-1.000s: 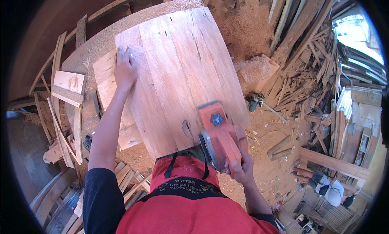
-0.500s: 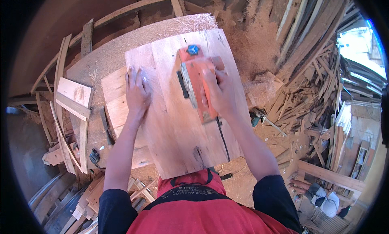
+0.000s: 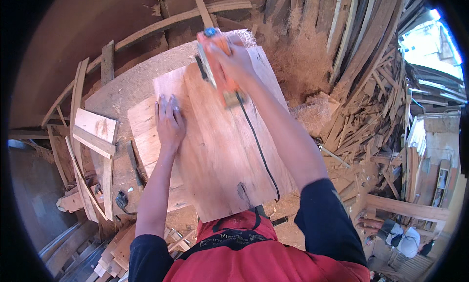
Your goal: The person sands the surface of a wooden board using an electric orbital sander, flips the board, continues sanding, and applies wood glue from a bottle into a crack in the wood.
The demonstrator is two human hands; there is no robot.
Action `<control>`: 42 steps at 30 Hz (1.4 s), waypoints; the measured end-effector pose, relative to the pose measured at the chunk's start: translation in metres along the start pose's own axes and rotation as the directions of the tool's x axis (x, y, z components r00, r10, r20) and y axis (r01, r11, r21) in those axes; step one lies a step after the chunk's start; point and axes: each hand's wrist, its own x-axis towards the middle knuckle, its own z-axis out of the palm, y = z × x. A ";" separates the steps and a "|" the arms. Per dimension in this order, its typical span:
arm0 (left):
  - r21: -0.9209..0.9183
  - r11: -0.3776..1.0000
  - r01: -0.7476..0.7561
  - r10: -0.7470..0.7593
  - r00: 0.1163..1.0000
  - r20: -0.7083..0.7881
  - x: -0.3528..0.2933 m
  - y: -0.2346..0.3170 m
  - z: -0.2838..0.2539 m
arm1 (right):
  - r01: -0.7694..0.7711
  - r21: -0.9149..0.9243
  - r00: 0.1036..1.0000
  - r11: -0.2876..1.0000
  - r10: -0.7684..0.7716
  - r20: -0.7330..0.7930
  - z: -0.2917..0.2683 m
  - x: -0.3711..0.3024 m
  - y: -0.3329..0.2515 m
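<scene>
A wide, pale reddish wooden panel point(image 3: 215, 160) lies in front of me, its near edge close to my body. My right hand point(image 3: 237, 62) is wrapped round the handle of an orange electric planer point(image 3: 220, 67), which is at the panel's far edge. The planer has a blue knob at its front, and its black cord point(image 3: 259, 147) trails back across the wood. On the panel's left side my left hand point(image 3: 170, 123) lies flat, fingers stretched away from me and holding nothing. Under the panel's left edge another board point(image 3: 144, 125) sticks out.
The workbench point(image 3: 100, 96) is strewn with shavings. A dark bar-like tool point(image 3: 134, 162) and a small black object point(image 3: 121, 200) lie at its left. Scrap wood point(image 3: 364, 111) is heaped to the right, beside leaning planks point(image 3: 351, 42). A timber frame point(image 3: 161, 25) stands along the far wall.
My right hand has pushed the planer forward and slightly left, from mid-panel to the far edge. The cord now stretches over the panel. My left hand stays on the panel.
</scene>
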 end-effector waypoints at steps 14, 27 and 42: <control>-0.210 0.964 0.166 -0.167 0.986 0.012 -0.168 0.051 -0.051 | -0.302 0.184 0.877 0.935 0.348 -0.332 -0.173 -0.520 0.010; -0.250 0.924 0.290 -0.256 0.953 0.160 -0.115 0.091 -0.031 | -0.251 0.247 0.954 0.936 0.282 -0.100 -0.124 -0.516 0.024; 0.253 0.966 -0.049 -0.050 0.927 0.372 -0.019 0.002 -0.050 | -0.249 0.082 0.950 0.965 0.226 0.215 -0.033 -0.516 0.024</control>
